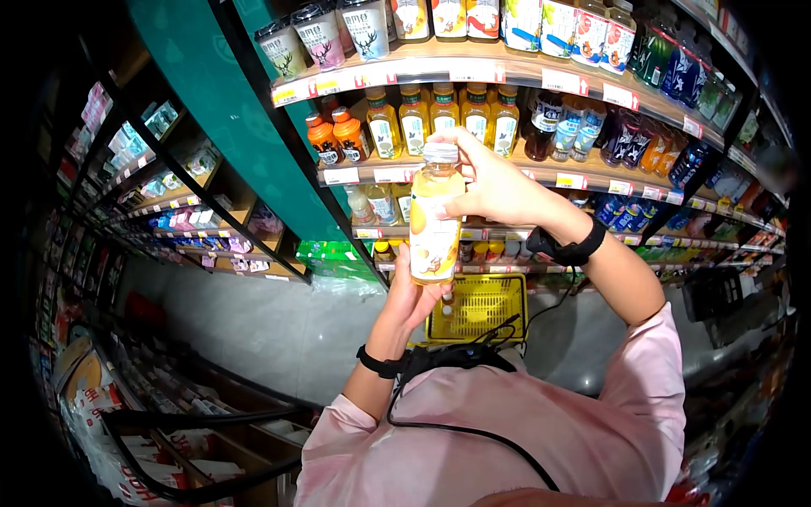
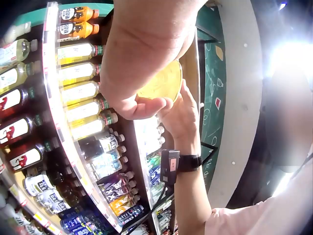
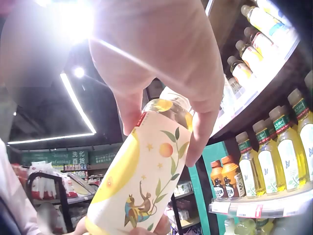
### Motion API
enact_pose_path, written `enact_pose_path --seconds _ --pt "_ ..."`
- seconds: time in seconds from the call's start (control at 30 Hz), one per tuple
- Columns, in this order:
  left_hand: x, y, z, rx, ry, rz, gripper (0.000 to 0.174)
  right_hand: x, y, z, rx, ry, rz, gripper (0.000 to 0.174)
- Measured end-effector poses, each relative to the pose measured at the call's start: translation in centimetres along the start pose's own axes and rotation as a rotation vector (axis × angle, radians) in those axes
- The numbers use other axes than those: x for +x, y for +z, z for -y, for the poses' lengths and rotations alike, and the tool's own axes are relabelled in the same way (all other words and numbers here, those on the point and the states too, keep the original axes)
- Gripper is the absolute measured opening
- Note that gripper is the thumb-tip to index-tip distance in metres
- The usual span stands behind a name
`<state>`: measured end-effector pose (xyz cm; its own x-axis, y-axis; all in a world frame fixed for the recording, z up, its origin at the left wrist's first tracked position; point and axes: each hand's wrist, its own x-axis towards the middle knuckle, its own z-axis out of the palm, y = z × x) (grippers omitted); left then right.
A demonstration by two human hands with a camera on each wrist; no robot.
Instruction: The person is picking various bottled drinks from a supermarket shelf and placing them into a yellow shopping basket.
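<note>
A clear bottle of yellow drink point(image 1: 435, 228) with a white cap stands roughly upright before the shelves. My right hand point(image 1: 498, 182) grips it near its neck, thumb on one side and fingers on the other. Low down, my left hand point(image 1: 409, 297) holds the bottle around its base. In the right wrist view the bottle's pale label point(image 3: 146, 166) shows fruit, leaves and a monkey figure. The left wrist view shows the round yellow base point(image 2: 166, 85) past the left thumb and fingers; the rest of the bottle is hidden there.
Drink shelves point(image 1: 473, 173) curve across the front, with a row of yellow bottles point(image 1: 414, 118) and two orange-capped bottles point(image 1: 348, 133). On the floor below sits a yellow basket point(image 1: 503, 302). A dark cable point(image 1: 549, 297) hangs from the right wrist. Racks point(image 1: 190, 198) stand at left.
</note>
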<state>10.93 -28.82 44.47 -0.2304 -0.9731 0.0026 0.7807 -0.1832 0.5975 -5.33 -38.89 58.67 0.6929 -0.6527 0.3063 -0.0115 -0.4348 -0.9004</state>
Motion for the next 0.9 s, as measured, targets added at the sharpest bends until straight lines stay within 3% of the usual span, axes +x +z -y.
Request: enact_pose_path --seconds 0.13,0.2,0.23,0.3,0.37,0.43,0.5,0.57,0.6,0.63,0.67,0.7,0.73,0.77,0.83,0.9 --pt "0.1 0.9 -0.8 -0.043 -0.017 0.157 0.078 1.2 -0.1 1.6 0.04 -0.075 -0.072 0.079" --pt "0.3 -1.3 -0.3 0.036 -0.02 0.175 0.081 2.1 -1.2 4.2 0.098 -0.093 -0.11 0.08" --pt "0.3 -2.8 0.2 0.113 -0.029 0.192 0.083 3.1 -2.5 4.8 -0.067 -0.139 -0.156 0.076" --pt "-0.7 -5.1 1.4 0.102 -0.058 0.119 0.076 4.8 -5.2 7.3 -0.301 -0.119 -0.262 0.073" --pt "-1.7 -7.3 2.3 -0.069 -0.152 -0.008 0.057 7.7 -8.3 7.8 -0.362 -0.23 -0.402 0.057" --pt "-2.9 -9.4 3.0 -0.14 -0.191 -0.002 0.048 9.8 -8.8 11.8 -0.337 -0.072 -0.529 0.074" --pt "-3.9 -11.0 3.3 -0.207 -0.224 0.007 0.039 13.9 -14.6 8.2 -0.129 -0.524 -0.123 0.005" --pt "-4.7 -12.2 3.1 -0.252 -0.197 -0.103 0.036 14.4 -14.9 9.6 0.088 -0.297 -0.156 0.013" --pt "-5.2 -12.0 2.6 -0.214 -0.16 -0.145 0.034 16.1 -16.0 8.9 0.086 -0.303 -0.152 0.013" --pt "-5.5 -13.1 2.4 -0.212 -0.153 -0.143 0.034 18.9 -17.6 7.3 0.082 -0.425 -0.136 0.012" --pt "-5.8 -14.8 2.5 -0.087 -0.128 -0.207 0.032 20.6 -18.4 6.6 0.077 -0.547 -0.119 0.012" --pt "-6.2 -16.1 2.5 0.036 -0.103 -0.271 0.03 21.2 -18.1 6.8 0.076 -0.551 -0.114 0.012" --pt "-6.7 -16.8 2.3 0.323 -0.104 -0.412 0.029 21.9 -17.4 7.0 -0.026 -0.469 -0.332 0.012" --pt "-7.3 -18.5 2.7 0.325 -0.099 -0.412 0.029 22.5 -16.8 7.2 -0.128 -0.383 -0.549 0.015" --pt "-8.9 -23.0 4.4 1.238 -0.081 -0.542 0.033 22.2 -14.9 7.5 -0.244 -0.343 -0.649 0.042" --pt "-11.1 -25.3 5.0 1.746 -0.261 -0.554 0.039 23.2 -14.3 6.0 -0.627 -0.38 -0.768 0.053"
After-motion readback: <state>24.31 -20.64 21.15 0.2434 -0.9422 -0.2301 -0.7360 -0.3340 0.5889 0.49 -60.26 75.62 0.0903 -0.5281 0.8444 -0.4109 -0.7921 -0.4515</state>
